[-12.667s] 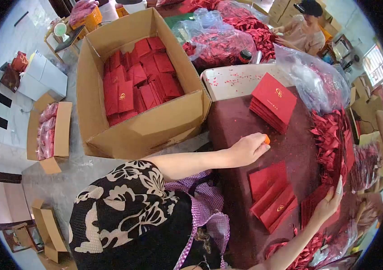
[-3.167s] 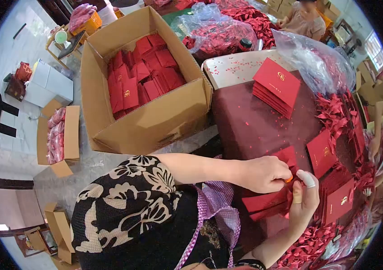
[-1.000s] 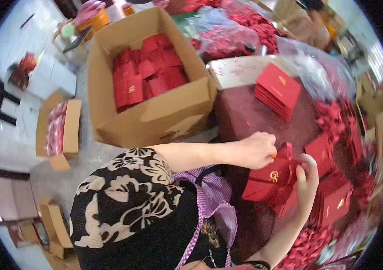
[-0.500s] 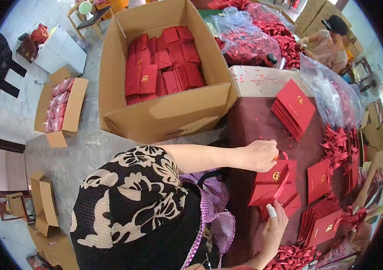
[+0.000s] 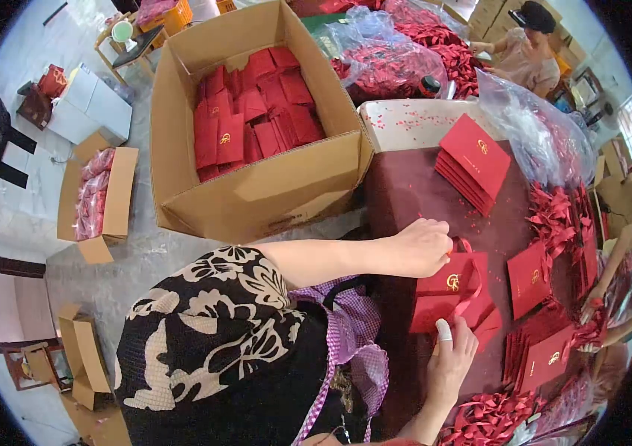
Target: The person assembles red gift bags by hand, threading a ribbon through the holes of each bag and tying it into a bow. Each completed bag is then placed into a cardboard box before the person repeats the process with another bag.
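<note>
My left hand [image 5: 423,249] is closed at the upper left corner of a red paper gift bag [image 5: 435,286] with a gold emblem. A small orange piece [image 5: 449,253] shows at its fingertips; the rest is hidden. A red ribbon [image 5: 477,286] loops from near that hand across the bag's front. My right hand [image 5: 453,355], a white wrap [image 5: 444,330] on one finger, has its fingertips closed at the bag's lower edge, near the ribbon's end. More red card shows beneath the bag.
A stack of red bags [image 5: 475,160] lies above, others [image 5: 542,353] to the right. Red ribbon bows [image 5: 490,416] are heaped below. A large carton [image 5: 256,189] filled with red bags stands at left. A co-worker [image 5: 527,56] sits at upper right; another person's hand [image 5: 592,306] shows at right.
The view has shifted slightly. My right hand has moved up a little against the bag, and the ribbon now lies in a shorter, looser curve. My left hand stays closed at the upper corner.
</note>
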Tool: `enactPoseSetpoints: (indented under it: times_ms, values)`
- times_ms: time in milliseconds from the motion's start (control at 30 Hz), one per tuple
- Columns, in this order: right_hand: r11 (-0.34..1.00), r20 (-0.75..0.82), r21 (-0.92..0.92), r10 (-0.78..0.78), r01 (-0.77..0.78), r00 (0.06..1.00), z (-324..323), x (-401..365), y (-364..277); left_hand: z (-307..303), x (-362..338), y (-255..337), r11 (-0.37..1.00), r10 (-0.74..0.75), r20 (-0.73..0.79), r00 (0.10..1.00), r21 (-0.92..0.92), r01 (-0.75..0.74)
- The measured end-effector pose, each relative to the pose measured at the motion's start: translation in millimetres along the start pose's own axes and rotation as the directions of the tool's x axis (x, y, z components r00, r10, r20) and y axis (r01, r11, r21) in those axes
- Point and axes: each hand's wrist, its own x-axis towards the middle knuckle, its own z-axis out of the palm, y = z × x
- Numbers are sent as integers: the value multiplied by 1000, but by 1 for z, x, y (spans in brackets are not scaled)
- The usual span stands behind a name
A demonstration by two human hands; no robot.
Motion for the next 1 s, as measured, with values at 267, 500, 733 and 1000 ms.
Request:
enactPoseSetpoints:
  times_ms: [267, 500, 733, 1000]
  values:
    - [960, -170, 265, 138, -89, 976, 8, -4, 6, -18, 6, 3, 992, -88, 193, 977, -74, 104]
    - [135, 69, 960, 734, -245, 675, -7, -10, 25, -20, 5, -7, 962, -171, 185, 968, -180, 205]
    - [812, -156, 536, 365, -232, 918, -6, -22, 32, -13, 5, -15, 920, -198, 187, 962, -302, 248]
    - [979, 23, 183, 85, -88, 996, -5, -21, 24, -16, 6, -16, 906, -229, 221, 948, -306, 291]
